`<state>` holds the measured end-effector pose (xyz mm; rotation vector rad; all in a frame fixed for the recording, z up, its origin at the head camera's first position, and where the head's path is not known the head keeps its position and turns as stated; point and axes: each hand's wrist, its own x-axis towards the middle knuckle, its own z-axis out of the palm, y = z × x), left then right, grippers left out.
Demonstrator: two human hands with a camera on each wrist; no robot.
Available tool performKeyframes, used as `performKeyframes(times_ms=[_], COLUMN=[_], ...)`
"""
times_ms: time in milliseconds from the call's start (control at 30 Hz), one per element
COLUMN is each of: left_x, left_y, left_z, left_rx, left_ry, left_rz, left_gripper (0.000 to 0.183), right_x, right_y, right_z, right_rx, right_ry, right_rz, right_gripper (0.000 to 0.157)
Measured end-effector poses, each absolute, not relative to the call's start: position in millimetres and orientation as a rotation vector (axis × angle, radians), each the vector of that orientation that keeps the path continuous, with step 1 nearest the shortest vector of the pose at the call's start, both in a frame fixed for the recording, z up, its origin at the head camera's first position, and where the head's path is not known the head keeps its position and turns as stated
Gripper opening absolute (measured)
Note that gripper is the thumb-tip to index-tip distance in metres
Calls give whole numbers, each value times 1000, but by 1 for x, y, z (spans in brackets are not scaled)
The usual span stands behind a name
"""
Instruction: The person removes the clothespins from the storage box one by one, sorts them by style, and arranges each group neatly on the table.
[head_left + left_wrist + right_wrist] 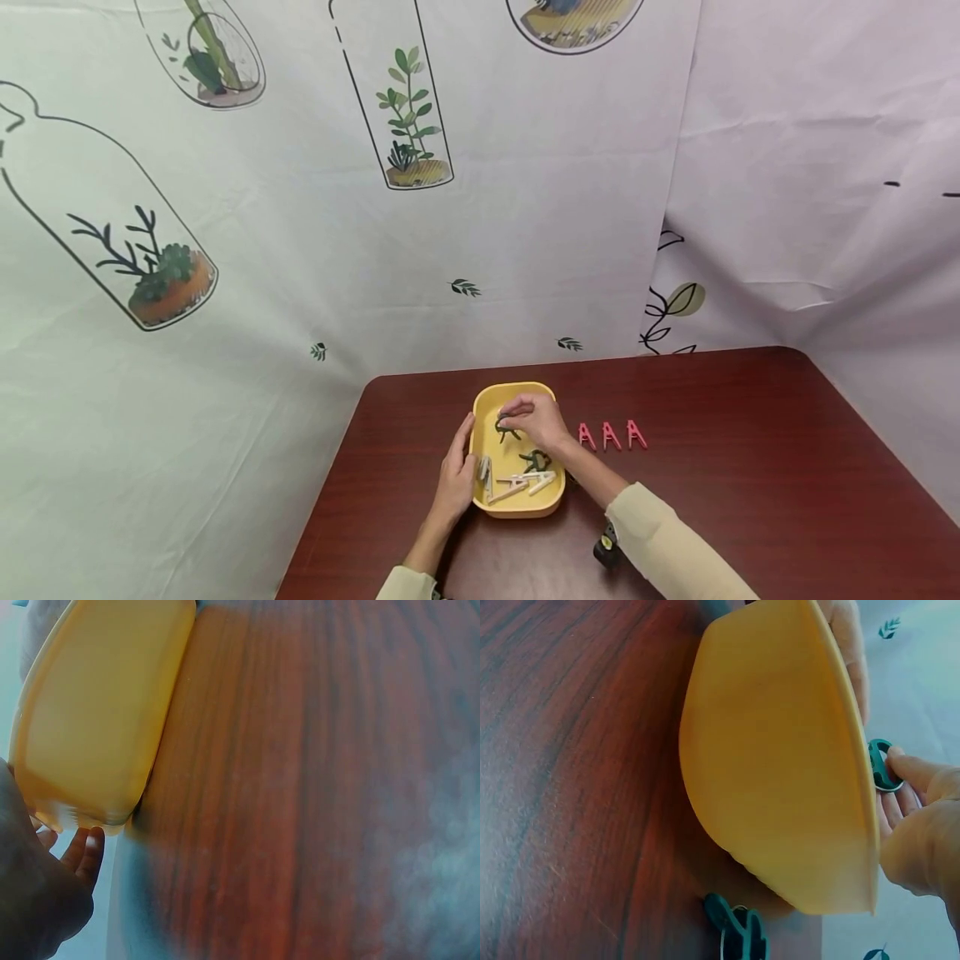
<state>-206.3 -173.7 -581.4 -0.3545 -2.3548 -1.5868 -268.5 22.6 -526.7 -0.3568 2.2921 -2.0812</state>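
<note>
My left hand [455, 477] holds the left side of a yellow plastic tub [517, 505], its fingers lying along the outer wall and the thumb at the rim. Over the tub's far half, my right hand [538, 421] pinches a dark green clothespin [883, 765] between thumb and fingers. Several white clothespins [542, 482] lie in the tub's near half, beside a dark green clothespin [536, 460]. Just right of the tub, three pink clothespins [611, 436] stand out in a row on the table.
The tub rests on a dark red-brown wooden table [720, 467]. Another dark green clothespin [739, 930] is on the table close to the tub's right side, mostly hidden by my right forearm in the head view. A printed white cloth [525, 250] hangs behind the table.
</note>
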Motion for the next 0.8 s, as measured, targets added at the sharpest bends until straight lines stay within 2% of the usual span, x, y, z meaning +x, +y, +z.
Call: performKeyframes(times_ms=[400, 667, 800], left_x=[-206, -198, -201], left_y=[-171, -161, -163], left_z=[-580, -562, -567], left_rx=[-337, -313, -304], left_ry=[-2368, -2319, -2328], left_rz=[-1557, -1602, -1590], left_gripper=[69, 65, 66], right_x=[-268, -269, -269], right_y=[45, 66, 75], right_z=[-519, -513, -509], right_rx=[-368, -339, -316], right_ry=[2353, 2345, 2392], right_rz=[-2123, -2160, -2132], right_gripper=[17, 19, 19])
